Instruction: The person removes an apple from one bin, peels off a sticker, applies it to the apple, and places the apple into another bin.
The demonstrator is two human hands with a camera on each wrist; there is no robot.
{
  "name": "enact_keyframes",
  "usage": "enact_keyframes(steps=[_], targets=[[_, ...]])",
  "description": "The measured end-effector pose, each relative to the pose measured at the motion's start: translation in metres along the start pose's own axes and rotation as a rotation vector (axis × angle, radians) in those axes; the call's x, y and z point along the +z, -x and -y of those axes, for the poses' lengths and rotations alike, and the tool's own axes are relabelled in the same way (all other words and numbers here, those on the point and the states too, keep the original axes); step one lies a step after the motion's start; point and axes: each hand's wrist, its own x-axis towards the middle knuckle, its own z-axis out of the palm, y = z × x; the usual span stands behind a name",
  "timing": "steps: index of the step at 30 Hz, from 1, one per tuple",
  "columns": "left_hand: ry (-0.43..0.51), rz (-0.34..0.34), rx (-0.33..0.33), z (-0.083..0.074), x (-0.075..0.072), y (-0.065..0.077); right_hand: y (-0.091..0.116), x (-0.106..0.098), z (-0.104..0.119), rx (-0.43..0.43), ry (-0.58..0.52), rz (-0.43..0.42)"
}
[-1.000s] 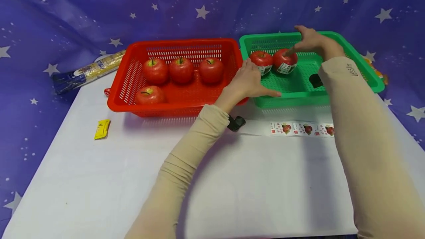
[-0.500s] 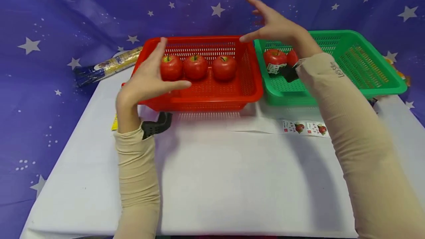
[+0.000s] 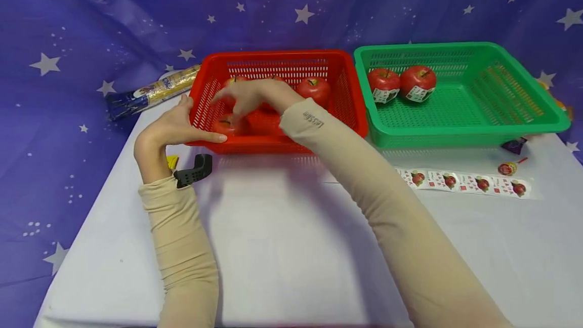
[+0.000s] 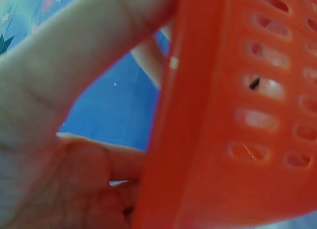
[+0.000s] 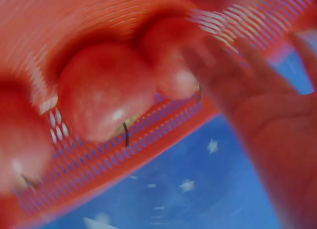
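My left hand [image 3: 166, 125] is at the left front corner of the red basket [image 3: 291, 143], thumb along the front rim and fingers at the left side. In the left wrist view the basket's slotted wall [image 4: 208, 115] fills the right half, between thumb and fingers. Blurred by motion, my right hand [image 3: 252, 95] reaches over the same basket with fingers spread and nothing held. Below its fingertips lies the front apple [image 3: 230, 126]; more apples [image 3: 314, 91] stand along the back, partly covered by the hand. The right wrist view shows apples [image 5: 106, 90] beside the fingers.
Right of the red basket stands a green basket [image 3: 469, 131] with two labelled apples [image 3: 418, 84]. In front of it lie a sticker strip [image 3: 464, 182], a lollipop [image 3: 507, 168] and a dark wrapped sweet [image 3: 514, 146]. A long blue-and-gold packet [image 3: 152, 92] lies at the back left.
Both hands have moved left, away from the green basket. The left now holds the red basket's corner, and the right has come down over its apples. The view has shifted slightly.
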Motion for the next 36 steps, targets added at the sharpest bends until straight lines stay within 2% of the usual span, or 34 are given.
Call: enact_keyframes(steps=[2,5,9,14,19,23,28,32,36], targets=[[-0.005,-0.003,-0.005,-0.001,0.0,0.001,-0.011,0.008,0.013,0.062,0.137,0.106],[-0.014,-0.012,-0.006,-0.003,0.0,0.001,-0.021,0.017,0.026,0.138,0.279,0.18],[0.014,-0.029,0.028,-0.004,0.0,-0.001,-0.026,0.026,0.028,0.205,0.321,0.154],[0.053,-0.031,0.061,-0.007,0.002,-0.004,-0.025,0.029,0.013,0.208,0.34,0.106],[0.064,-0.033,0.078,-0.007,0.001,-0.004,-0.014,0.018,-0.001,0.192,0.347,0.106],[0.036,-0.039,0.066,-0.004,-0.002,-0.002,0.01,0.001,-0.003,0.12,0.303,0.019],[0.023,-0.048,0.067,-0.005,-0.004,-0.003,0.068,-0.014,-0.004,0.024,0.226,-0.17],[0.033,-0.058,0.081,-0.003,-0.004,-0.001,0.117,-0.003,-0.002,0.003,0.158,-0.331],[0.029,-0.052,0.084,-0.002,-0.003,0.0,0.159,0.027,-0.008,-0.052,0.092,-0.466]])
